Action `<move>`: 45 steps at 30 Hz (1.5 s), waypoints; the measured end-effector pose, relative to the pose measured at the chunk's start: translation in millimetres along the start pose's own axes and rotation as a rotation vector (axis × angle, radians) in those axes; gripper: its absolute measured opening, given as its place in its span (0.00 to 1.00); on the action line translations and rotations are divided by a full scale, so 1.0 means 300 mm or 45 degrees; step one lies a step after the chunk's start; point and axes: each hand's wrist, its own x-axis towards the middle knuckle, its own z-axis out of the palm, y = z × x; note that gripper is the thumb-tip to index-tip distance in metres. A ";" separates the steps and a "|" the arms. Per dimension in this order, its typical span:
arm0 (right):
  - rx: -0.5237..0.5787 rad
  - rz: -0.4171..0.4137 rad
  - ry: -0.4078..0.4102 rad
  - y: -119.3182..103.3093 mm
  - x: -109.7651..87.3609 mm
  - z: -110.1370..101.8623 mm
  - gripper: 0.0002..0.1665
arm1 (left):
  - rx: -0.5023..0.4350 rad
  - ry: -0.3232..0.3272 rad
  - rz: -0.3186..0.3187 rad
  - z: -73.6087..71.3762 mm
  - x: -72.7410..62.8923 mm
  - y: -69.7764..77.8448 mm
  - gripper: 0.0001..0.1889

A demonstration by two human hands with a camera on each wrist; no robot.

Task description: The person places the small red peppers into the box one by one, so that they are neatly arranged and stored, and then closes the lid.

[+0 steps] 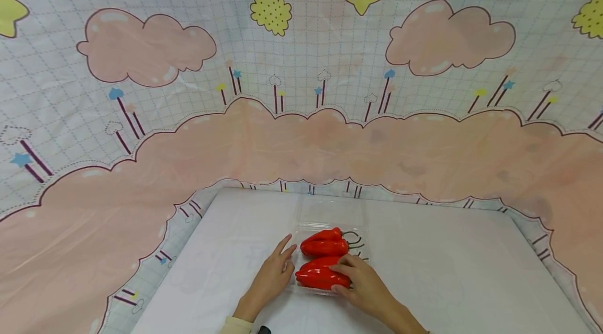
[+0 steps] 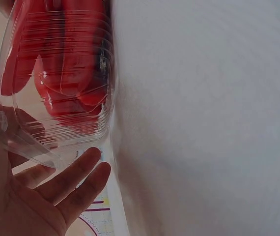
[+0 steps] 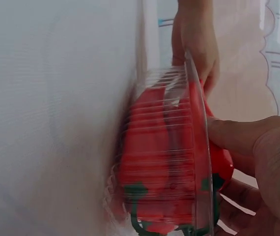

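Observation:
Several glossy red peppers (image 1: 325, 247) with thin green stems lie side by side in a clear plastic clamshell box (image 1: 306, 291). My right hand (image 1: 365, 284) grips the stem end of the nearest red pepper (image 1: 320, 277), thumb on the near side and fingers over the top. In the right wrist view, that pepper (image 3: 222, 160) rises above the box rim. At the box's left end is my left hand (image 1: 272, 274), its fingers spread and holding nothing. The left wrist view shows the left fingers (image 2: 76, 179) by the box corner; whether they touch it I cannot tell.
The box's transparent lid (image 1: 332, 212) lies folded back toward the far side. Beneath everything is a white-covered table (image 1: 447, 271). A patterned cloth (image 1: 301, 145) with pink clouds and stars hangs behind and around the table.

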 end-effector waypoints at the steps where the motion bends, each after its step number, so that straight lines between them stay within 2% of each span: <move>1: -0.002 0.003 -0.011 -0.001 0.002 -0.001 0.22 | 0.000 0.000 -0.002 0.000 0.001 0.000 0.22; 12: -0.035 0.029 -0.079 -0.008 0.011 -0.012 0.21 | 0.005 0.006 0.000 0.002 0.003 -0.003 0.22; 23: -0.008 0.048 -0.024 -0.001 0.009 0.001 0.19 | 0.009 0.017 0.020 0.004 0.001 -0.006 0.22; 33: -0.031 0.037 -0.013 -0.001 0.003 -0.004 0.19 | 0.002 -0.001 -0.007 0.003 0.004 -0.009 0.22; 39: 0.073 0.088 -0.042 0.002 0.003 -0.031 0.17 | 0.005 0.004 0.003 0.003 0.005 -0.009 0.22; 45: 0.216 0.125 0.064 0.016 0.007 -0.070 0.15 | 0.002 0.000 -0.001 0.000 0.006 -0.008 0.22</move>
